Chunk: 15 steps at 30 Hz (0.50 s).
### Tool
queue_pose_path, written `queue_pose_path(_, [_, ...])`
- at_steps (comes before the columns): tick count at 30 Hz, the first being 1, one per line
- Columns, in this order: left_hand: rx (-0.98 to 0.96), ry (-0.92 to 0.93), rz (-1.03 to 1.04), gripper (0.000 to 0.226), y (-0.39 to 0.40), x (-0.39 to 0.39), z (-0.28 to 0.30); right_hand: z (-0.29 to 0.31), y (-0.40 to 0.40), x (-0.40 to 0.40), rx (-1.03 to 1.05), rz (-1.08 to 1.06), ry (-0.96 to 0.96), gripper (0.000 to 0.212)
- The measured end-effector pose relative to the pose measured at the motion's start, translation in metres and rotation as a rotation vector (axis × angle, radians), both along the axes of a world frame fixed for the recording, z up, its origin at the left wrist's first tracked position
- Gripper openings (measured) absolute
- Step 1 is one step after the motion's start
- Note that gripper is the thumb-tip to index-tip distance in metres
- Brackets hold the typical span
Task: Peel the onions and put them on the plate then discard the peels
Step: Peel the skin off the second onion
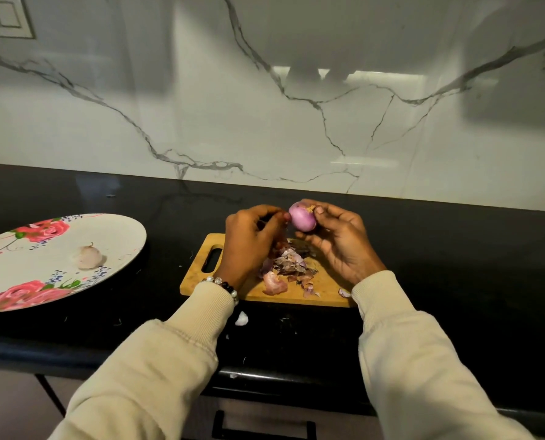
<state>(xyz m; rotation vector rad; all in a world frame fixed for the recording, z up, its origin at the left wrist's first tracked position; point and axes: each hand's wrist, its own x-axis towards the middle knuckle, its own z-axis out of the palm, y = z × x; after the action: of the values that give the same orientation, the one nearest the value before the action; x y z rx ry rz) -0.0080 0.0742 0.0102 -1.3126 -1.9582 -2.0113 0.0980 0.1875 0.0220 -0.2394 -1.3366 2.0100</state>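
Gripping a small round purple onion [302,217] above the wooden cutting board [198,265], the right hand [337,242] holds it while the left hand [252,239] pinches skin at its side. Peeling is under way; papery peels [288,265] litter the board. One pale peeled onion [88,256] lies on the floral plate [121,230] at left on the black table [455,249]. Next, likely strip remaining skin.

Bare black counter [169,223] lay between cutting board [255,290] and plate [121,246]; 1 peel pile [288,265] cluttered the board's middle.
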Motion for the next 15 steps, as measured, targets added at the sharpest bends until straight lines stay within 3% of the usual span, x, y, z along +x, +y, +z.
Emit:
queue_pose_path(8, [-0.028,-0.18,-0.17,0.014,-0.0024,0.0031,-0.0011,-0.0009,0.0012,0.0012,0.058,-0.015,-0.06,0.021])
queue_pose_path(15, [-0.117,0.116,0.015,0.011,0.0005,-0.0008,-0.0046,-0.005,0.0007,-0.0017,0.076,-0.029,-0.079,0.021])
